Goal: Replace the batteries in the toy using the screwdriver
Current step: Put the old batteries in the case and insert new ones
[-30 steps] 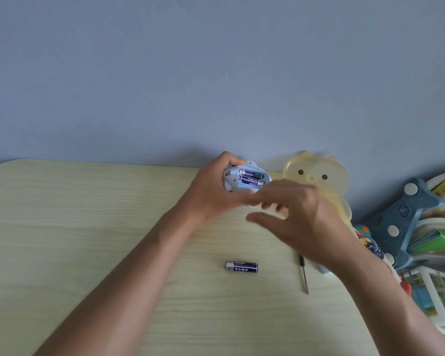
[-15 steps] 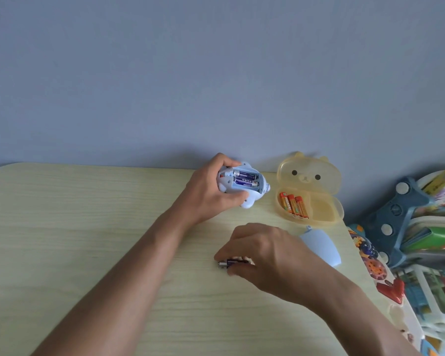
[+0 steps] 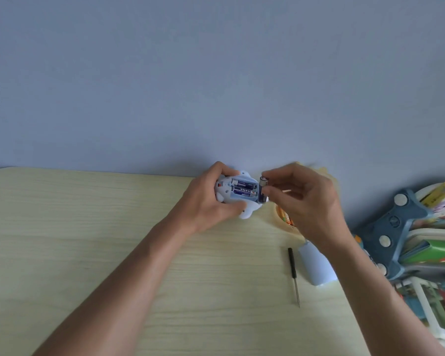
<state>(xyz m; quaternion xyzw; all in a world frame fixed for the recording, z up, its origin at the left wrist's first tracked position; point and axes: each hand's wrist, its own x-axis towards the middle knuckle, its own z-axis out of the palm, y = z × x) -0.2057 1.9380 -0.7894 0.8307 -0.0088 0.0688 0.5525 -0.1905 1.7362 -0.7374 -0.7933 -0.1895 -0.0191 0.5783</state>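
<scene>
My left hand (image 3: 211, 201) grips the small pale-blue toy (image 3: 247, 213) at the far edge of the table, its battery bay facing up with two dark-blue batteries (image 3: 242, 189) lying in it. My right hand (image 3: 306, 201) pinches a third dark-blue battery (image 3: 262, 188) upright at the right end of the bay, touching the toy. The black-handled screwdriver (image 3: 293, 274) lies on the table below my right hand. The pale-blue battery cover (image 3: 316, 265) rests beside it.
A yellow bear-shaped box (image 3: 284, 219) with orange batteries sits behind my right hand, mostly hidden. Past the wooden table's (image 3: 88, 240) right edge stands a heap of toys and books (image 3: 421, 240). A blue-grey wall rises behind.
My right hand picked the loose battery off the table and carried it up to the toy's battery bay. The left hand kept holding the toy.
</scene>
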